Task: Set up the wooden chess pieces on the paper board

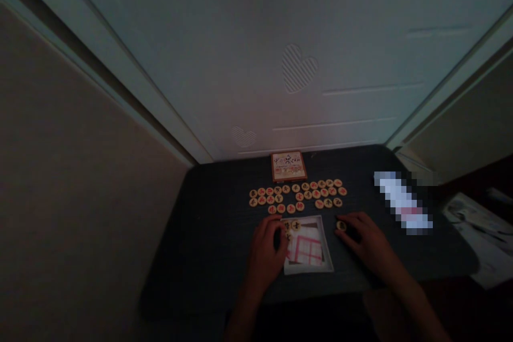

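Wooden disc (341,225) with a dark character sits right at the fingertips of the open right hand (363,238), beside a white-framed tray (308,271) holding a red-ruled grid sheet (306,250). Left hand (264,254) curls at the tray's edge by two more discs (295,225), grip unclear. Rows of red- and black-marked discs (298,195) cover the dark textured table (208,256), past a colourful box lid (289,166), its lettering too dim to read.

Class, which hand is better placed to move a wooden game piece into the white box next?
Probably the right hand: its fingers rest on a round wooden piece beside the white box. The left hand sits at the box's edge, but whether it holds anything is hidden.
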{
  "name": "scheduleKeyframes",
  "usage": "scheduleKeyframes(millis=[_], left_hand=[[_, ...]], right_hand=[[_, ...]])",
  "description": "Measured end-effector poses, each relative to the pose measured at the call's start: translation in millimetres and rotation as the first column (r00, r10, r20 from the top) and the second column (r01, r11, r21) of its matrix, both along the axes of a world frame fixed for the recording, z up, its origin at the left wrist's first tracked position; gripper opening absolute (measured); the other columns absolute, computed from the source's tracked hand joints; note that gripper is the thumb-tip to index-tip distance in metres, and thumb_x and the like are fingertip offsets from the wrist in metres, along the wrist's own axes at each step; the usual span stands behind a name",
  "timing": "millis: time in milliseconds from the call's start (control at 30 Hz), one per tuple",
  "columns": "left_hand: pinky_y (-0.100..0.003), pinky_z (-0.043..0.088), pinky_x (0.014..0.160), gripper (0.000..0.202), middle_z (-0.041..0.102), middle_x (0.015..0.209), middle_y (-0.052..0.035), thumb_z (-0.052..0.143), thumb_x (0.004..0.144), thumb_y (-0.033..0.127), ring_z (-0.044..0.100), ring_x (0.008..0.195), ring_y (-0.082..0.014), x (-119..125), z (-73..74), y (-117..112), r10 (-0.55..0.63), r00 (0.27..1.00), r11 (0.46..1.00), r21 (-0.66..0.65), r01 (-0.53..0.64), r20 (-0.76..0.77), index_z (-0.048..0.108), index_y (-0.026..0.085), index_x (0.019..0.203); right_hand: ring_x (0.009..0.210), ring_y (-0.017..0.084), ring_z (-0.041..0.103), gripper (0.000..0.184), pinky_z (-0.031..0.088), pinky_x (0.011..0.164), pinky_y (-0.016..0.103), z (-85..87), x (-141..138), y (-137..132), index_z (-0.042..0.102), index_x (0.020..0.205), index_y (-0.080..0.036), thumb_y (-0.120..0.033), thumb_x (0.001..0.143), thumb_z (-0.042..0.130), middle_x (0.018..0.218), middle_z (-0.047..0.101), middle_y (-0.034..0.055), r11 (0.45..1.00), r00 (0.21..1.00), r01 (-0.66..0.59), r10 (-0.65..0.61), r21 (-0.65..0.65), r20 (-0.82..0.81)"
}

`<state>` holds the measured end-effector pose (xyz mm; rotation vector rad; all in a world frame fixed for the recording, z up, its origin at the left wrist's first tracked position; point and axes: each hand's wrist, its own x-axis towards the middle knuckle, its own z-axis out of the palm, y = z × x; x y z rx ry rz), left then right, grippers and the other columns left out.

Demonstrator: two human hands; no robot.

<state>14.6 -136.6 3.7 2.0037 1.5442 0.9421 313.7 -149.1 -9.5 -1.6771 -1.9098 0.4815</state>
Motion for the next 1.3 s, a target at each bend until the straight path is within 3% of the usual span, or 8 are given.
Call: scheduleKeyframes(millis=[100,200,333,533,733,867,1133,1300], left_hand=[[-0.043,0.051,0.101,0.011,0.064,0.119,-0.0070,0.052,0.096,0.017,0.062,0.114,-0.0231,-0.2,0.9,-1.2,0.004,1.000,1.000,-0.008,-0.004,0.009,0.062,0.023,0.099],[-0.044,0.050,0.101,0.011,0.063,0.122,-0.0080,0.052,0.098,0.020,0.063,0.114,-0.0233,-0.5,1.2,-1.9,0.010,1.000,1.000,-0.025,-0.009,0.028,0.062,0.023,0.102],[-0.044,0.050,0.102,0.013,0.062,0.124,-0.0090,0.049,0.100,0.022,0.062,0.116,-0.0233,-1.0,1.3,-2.0,0.002,0.998,0.999,-0.041,0.000,0.055,0.062,0.023,0.105],[-0.042,0.049,0.101,0.014,0.061,0.123,-0.0086,0.048,0.101,0.024,0.061,0.116,-0.0226,-0.6,3.9,-2.4,0.013,0.997,0.999,-0.052,-0.008,0.080,0.062,0.023,0.104],[-0.038,0.053,0.091,0.016,0.066,0.105,-0.0082,0.048,0.100,0.026,0.065,0.101,-0.0218,-4.0,7.7,-1.4,0.119,0.978,0.993,-0.029,-0.116,0.171,0.063,0.021,0.101],[-0.035,0.056,0.082,0.019,0.072,0.094,-0.0058,0.053,0.098,0.035,0.070,0.088,-0.0215,-8.8,13.2,-9.8,0.211,0.954,0.973,-0.138,-0.185,0.212,0.065,0.021,0.100],[-0.033,0.058,0.080,0.018,0.076,0.093,-0.0040,0.060,0.094,0.037,0.072,0.086,-0.0208,5.1,43.1,-36.1,0.090,0.972,0.967,-0.252,-0.033,0.217,0.070,0.023,0.100],[-0.030,0.057,0.079,0.015,0.076,0.094,-0.0015,0.062,0.095,0.036,0.071,0.084,-0.0180,15.2,41.7,-42.7,-0.006,0.962,0.953,-0.290,0.089,0.274,0.070,0.025,0.103]], right_hand=[[0.101,0.027,0.067,0.039,0.058,0.091,0.042,-4.2,2.9,-1.4,0.069,0.122,-0.025,-0.050,0.091,0.065,0.114,0.064,0.0108,0.999,0.999,0.033,-0.033,0.017,0.012],[0.102,0.027,0.067,0.033,0.057,0.092,0.042,-5.8,5.0,-1.8,0.072,0.113,-0.024,-0.050,0.092,0.063,0.112,0.065,0.0108,0.999,0.999,0.048,-0.048,0.017,0.006],[0.103,0.026,0.067,0.031,0.056,0.094,0.042,-0.5,3.9,-3.0,0.072,0.109,-0.025,-0.049,0.092,0.065,0.112,0.068,0.0095,0.999,0.998,0.038,-0.038,-0.004,-0.048],[0.077,0.019,0.069,0.034,0.058,0.071,0.031,10.1,-5.5,-10.5,0.067,0.117,-0.026,-0.048,0.092,0.065,0.094,0.074,0.0031,0.984,0.972,0.050,-0.088,-0.174,-0.220],[0.092,0.021,0.071,0.032,0.058,0.083,0.033,12.0,-16.7,-10.2,0.069,0.117,-0.026,-0.047,0.094,0.063,0.106,0.075,0.0048,0.986,0.933,0.012,-0.070,-0.163,-0.353],[0.100,0.021,0.070,0.029,0.056,0.090,0.034,19.1,-26.8,-8.6,0.071,0.116,-0.028,-0.045,0.095,0.061,0.111,0.073,0.0052,0.990,0.906,-0.032,-0.029,-0.137,-0.422],[0.093,0.021,0.070,0.025,0.058,0.082,0.031,40.8,-70.2,-12.2,0.077,0.105,-0.026,-0.044,0.096,0.062,0.101,0.074,0.0064,0.959,0.822,-0.231,0.102,-0.163,-0.560],[0.103,0.021,0.070,0.024,0.056,0.092,0.033,49.5,-94.0,-17.5,0.076,0.113,-0.029,-0.039,0.099,0.058,0.109,0.075,0.0053,0.945,0.775,-0.308,0.185,-0.107,-0.604]])
